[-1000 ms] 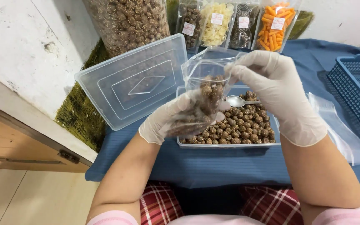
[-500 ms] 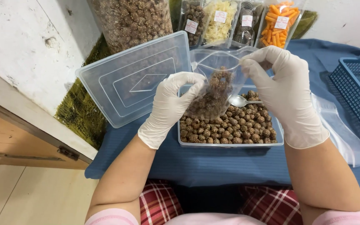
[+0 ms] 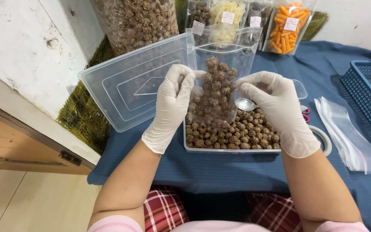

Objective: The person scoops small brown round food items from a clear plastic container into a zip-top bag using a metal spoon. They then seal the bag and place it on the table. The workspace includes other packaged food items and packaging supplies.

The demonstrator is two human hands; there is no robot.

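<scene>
Between the two gloved hands, a clear zip pouch (image 3: 218,73) is standing upright, and both hands are gripping it: the left hand (image 3: 171,107) is pinching its left edge with fingers curled closed on the plastic, while the right hand (image 3: 278,112) is clamping the right edge the same way. Brown sesame-coated balls (image 3: 214,92) are filling the pouch to well over half its height, judging by the level showing through the film, and the top strip above them is gaping open, not yet pressed shut. So the scooping looks largely done for this pouch, with the sealing left.

Directly beneath the hands, a clear plastic tub (image 3: 232,148) is holding a deep layer of the same balls, so plenty of stock is waiting. A metal spoon (image 3: 246,104) is lying in the tub just beside the right hand's fingertips, touched by neither hand. Just outside the left hand, the tub's lid (image 3: 127,81) is leaning tilted against a big bag of the same snack. Beyond the fingertips, filled pouches of other snacks, including orange sticks (image 3: 285,26), are standing in a row. Out past the right hand, a stack of empty clear pouches (image 3: 349,137) is lying flat on the blue cloth (image 3: 237,176), near a blue basket (image 3: 368,92).
</scene>
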